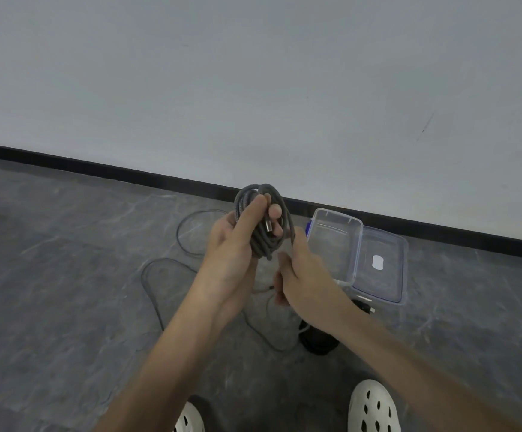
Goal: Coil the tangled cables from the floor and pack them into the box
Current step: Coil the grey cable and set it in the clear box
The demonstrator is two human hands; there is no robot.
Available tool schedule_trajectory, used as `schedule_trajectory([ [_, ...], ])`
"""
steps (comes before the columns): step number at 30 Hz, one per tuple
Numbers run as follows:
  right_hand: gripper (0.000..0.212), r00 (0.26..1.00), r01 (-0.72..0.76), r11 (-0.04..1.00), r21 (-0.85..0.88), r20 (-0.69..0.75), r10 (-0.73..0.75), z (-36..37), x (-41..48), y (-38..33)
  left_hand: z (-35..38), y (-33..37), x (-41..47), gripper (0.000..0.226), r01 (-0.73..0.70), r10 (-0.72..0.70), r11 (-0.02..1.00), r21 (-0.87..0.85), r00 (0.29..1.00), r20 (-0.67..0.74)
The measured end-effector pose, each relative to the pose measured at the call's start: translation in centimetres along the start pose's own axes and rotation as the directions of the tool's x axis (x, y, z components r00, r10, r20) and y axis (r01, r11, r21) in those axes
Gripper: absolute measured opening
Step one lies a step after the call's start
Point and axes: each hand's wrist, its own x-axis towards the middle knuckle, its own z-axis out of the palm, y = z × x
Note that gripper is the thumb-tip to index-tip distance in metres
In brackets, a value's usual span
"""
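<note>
A grey braided cable coil (264, 236) is held up in front of me. My left hand (234, 244) grips it, thumb and fingers curled round the loops, with a metal plug end showing by the fingers. My right hand (300, 269) holds the coil's right side, pinching a strand of it. A clear plastic box (334, 244) stands open on the floor just right of my hands, its lid (381, 266) folded out to the right. A thin dark cable (160, 275) lies in loose loops on the floor below my arms.
A black cable bundle (319, 338) with a white lead lies under my right forearm. My white clogs (373, 410) show at the bottom. A white wall with a black skirting board (97, 168) runs behind the grey stone floor.
</note>
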Motion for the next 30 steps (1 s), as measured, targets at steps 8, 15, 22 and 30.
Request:
schedule_trajectory([
  [8, 0.021, 0.997, -0.044, 0.939, -0.341, 0.043, 0.062, -0.2, 0.3, 1.2, 0.2, 0.1, 0.1, 0.028, 0.017, -0.012, 0.993, 0.113, 0.999, -0.042],
  [15, 0.025, 0.998, 0.064, 0.979, -0.194, -0.006, -0.067, -0.9, -0.3, -0.1, 0.0, 0.3, 0.4, 0.037, 0.018, 0.000, 0.987, 0.162, 0.994, -0.111],
  [22, 0.033, 0.981, -0.027, 0.976, 0.216, -0.181, 0.067, -2.3, 0.2, -0.4, -0.4, 0.4, 0.7, 0.032, 0.023, 0.010, 0.979, 0.202, 0.987, -0.159],
  [30, 0.035, 0.988, -0.042, 0.999, -0.034, -0.152, 0.037, -1.9, 0.9, 0.3, -0.1, 0.3, 0.5, 0.037, -0.027, 0.032, 0.981, 0.191, 0.999, -0.023],
])
